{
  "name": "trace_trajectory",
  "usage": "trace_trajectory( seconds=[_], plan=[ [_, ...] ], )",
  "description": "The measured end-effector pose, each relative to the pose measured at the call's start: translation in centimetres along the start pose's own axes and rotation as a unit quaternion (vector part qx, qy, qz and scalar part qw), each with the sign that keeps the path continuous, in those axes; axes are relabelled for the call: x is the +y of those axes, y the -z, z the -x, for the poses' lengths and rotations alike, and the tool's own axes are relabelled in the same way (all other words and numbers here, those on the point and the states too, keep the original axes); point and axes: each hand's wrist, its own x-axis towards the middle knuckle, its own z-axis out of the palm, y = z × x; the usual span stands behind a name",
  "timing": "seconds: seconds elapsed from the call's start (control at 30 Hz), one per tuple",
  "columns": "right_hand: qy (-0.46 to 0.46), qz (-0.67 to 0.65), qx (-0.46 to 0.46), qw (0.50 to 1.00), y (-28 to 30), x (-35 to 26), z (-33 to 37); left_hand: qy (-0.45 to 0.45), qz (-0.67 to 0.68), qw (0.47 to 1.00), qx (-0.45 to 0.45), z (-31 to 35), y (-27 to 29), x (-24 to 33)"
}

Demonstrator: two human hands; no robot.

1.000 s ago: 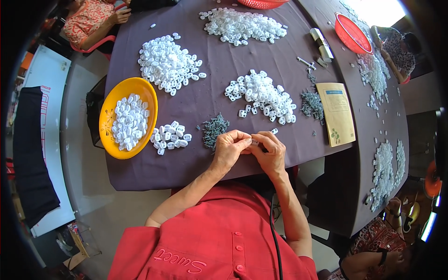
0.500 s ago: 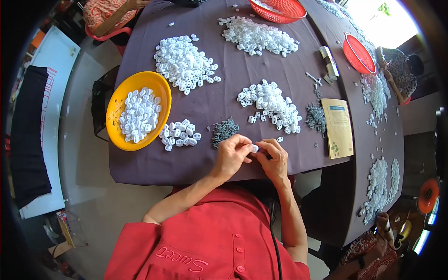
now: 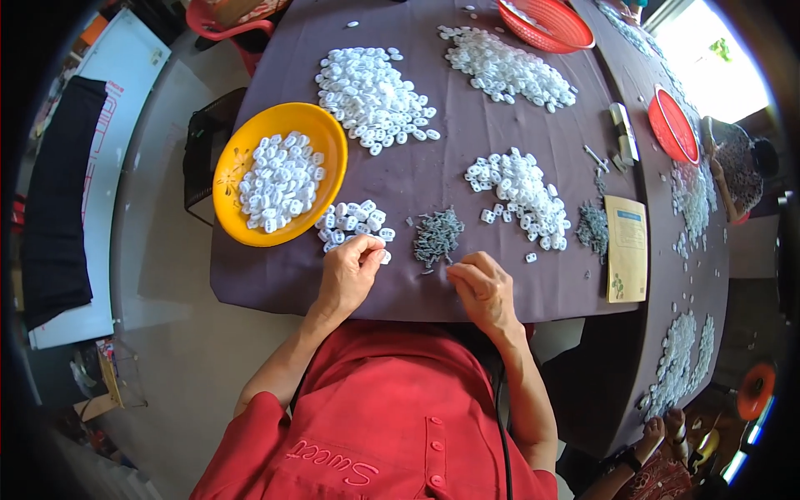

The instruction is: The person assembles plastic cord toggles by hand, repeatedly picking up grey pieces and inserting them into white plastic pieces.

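My left hand (image 3: pixel 348 271) is closed at the near edge of a small heap of white plastic pieces (image 3: pixel 354 218). A white rounded piece (image 3: pixel 385 258) shows at its thumb and fingertips. To the right, my right hand (image 3: pixel 483 287) has its thumb and forefinger pinched together, just below a pile of thin dark-grey screw-like pieces (image 3: pixel 437 235). Whatever lies in that pinch is too small to name. Beyond my right hand spreads a heap of white pieces with dark holes (image 3: pixel 521 193). A single white piece (image 3: pixel 531 257) lies apart from it.
A yellow bowl (image 3: pixel 335 158) of white pieces stands at left. Farther back lie two larger heaps (image 3: pixel 367 92) and a red basket (image 3: pixel 575 37). At right are a brown paper packet (image 3: pixel 627 250) and more grey pieces (image 3: pixel 592 227). Other people sit around the tables.
My hands have parted from the white piece they were both at. The left has gone left to the small heap with a white piece; the right has moved beside the grey pile. The view has shifted.
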Motion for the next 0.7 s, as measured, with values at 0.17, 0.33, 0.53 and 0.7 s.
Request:
trace_trajectory(
  seconds=[0.17,0.33,0.53,0.7],
  plan=[
    [0.066,0.102,-0.068,0.99,-2.1,-0.9,-0.8,-0.023,-0.025,0.998,0.043,-0.1,0.2,-0.6],
    [0.069,0.128,-0.08,0.986,-3.0,-1.1,-0.7,0.069,0.097,0.991,0.054,0.8,1.6,-0.8],
    [0.089,0.161,-0.099,0.978,-3.1,-0.9,-0.8,0.076,0.165,0.979,0.095,1.6,2.4,-1.7],
    [0.086,0.127,-0.079,0.985,-3.0,-0.5,-0.3,-0.007,0.031,0.994,0.101,2.4,2.0,-1.5]
  ],
)
